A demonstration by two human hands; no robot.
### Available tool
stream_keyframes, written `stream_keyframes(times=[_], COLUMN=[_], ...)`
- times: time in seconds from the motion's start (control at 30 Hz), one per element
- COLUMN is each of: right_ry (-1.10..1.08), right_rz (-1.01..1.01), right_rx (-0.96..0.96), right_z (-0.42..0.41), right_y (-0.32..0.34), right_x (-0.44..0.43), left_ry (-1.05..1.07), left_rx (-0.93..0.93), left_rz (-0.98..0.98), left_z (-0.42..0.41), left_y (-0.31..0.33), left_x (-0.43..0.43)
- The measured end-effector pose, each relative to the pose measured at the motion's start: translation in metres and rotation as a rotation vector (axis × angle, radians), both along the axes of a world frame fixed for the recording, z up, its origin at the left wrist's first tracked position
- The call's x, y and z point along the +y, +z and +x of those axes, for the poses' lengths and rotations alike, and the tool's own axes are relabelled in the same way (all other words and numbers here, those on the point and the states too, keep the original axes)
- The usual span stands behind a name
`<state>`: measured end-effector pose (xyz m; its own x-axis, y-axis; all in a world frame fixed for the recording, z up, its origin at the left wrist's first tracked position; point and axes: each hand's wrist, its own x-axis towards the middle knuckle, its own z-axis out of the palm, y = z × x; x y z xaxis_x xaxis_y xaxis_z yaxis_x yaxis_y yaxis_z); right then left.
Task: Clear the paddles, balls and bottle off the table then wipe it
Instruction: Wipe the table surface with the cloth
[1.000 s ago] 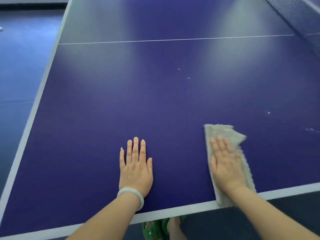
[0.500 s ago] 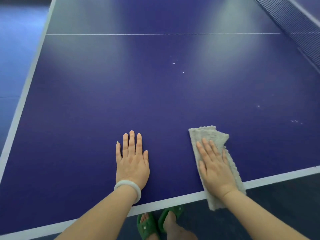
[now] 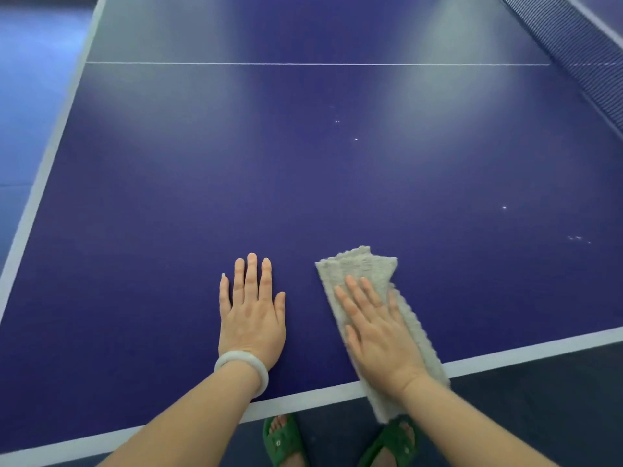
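The right hand (image 3: 381, 335) lies flat on the cloth (image 3: 364, 267), fingers straight, pressing it down rather than gripping it. The cloth sits on the table (image 3: 202, 197) at the near edge, with its tail hanging over that edge. It looks soft, light and limp, likely to bunch or slide on the smooth top, so a broad palm press over its middle seems the best hold. The left hand (image 3: 251, 315) rests flat and relaxed on the top just inside the near edge, apart from the cloth. White specks (image 3: 356, 139) lie farther from that edge.
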<state>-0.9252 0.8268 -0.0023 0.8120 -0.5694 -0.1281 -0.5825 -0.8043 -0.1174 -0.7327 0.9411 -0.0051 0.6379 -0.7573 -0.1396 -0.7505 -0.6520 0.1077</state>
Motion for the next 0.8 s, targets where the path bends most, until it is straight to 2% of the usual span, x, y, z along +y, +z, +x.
stream_keyframes(times=[0.07,0.17,0.23,0.4,0.5,0.57,0.67,0.8], right_ry=[-0.113,-0.503,-0.610,-0.605,-0.605,-0.598,-0.578,-0.505], right_rz=[-0.011,0.007,-0.008,-0.022,-0.014,-0.016,-0.020,-0.021], right_rx=[0.037,0.054,0.054,0.047,0.040,0.041,0.048,0.067], right_z=[-0.035,-0.061,-0.062,-0.062,-0.063,-0.063,-0.063,-0.063], right_y=[0.000,0.001,0.000,-0.005,-0.007,-0.007,-0.007,-0.005], right_x=[-0.034,-0.076,-0.085,-0.084,-0.086,-0.085,-0.085,-0.091], left_ry=[0.006,0.016,0.018,0.035,0.071,0.043,-0.006,0.095], left_rx=[-0.005,-0.016,-0.022,-0.025,0.018,0.071,0.166,0.191], left_rz=[-0.009,-0.013,-0.007,-0.026,-0.136,-0.213,-0.230,-0.141], left_z=[0.000,-0.001,-0.002,-0.003,-0.013,-0.029,-0.068,-0.124], left_y=[0.000,-0.001,-0.001,0.002,0.009,0.014,0.020,0.018], left_x=[0.000,-0.001,-0.001,-0.001,-0.013,-0.034,-0.086,-0.159])
